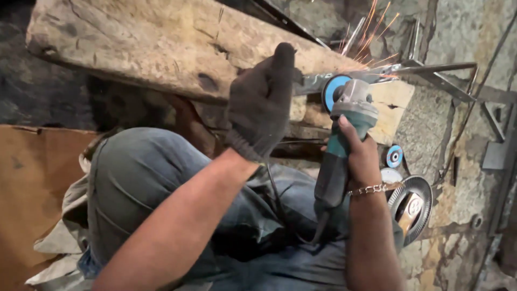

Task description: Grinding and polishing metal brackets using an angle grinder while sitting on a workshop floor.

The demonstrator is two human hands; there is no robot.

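I read the left hand [262, 102], in a dark knit glove, as closed down over the metal strip [315, 82], pinning it on the wooden beam [177, 46] that serves as the bench; how far the fingers wrap under the strip I cannot tell. The right hand [360, 156], bare with a chain bracelet [369, 189] at the wrist, is clenched fully round the body of the teal angle grinder [342, 145], whose blue flap disc [335, 91] meets the strip just right of the gloved fingers. Sparks [371, 32] stream to the far right. Hazard one: the disc runs very near the left fingertips, so a slip or kickback could carry it into the glove, and a knit glove can snag. Hazard two: the strip is held by hand pressure alone; if the disc grabs, the strip may jump or twist. Hazard three: the grinder is guided one-handed over my raised knee [140, 178], so a jolt could drop it toward the leg. Hazard four: the cord appears to trail near my lap and could catch. Spare discs [412, 202] lie on the stone floor [458, 161] to the near right, in kicking range.
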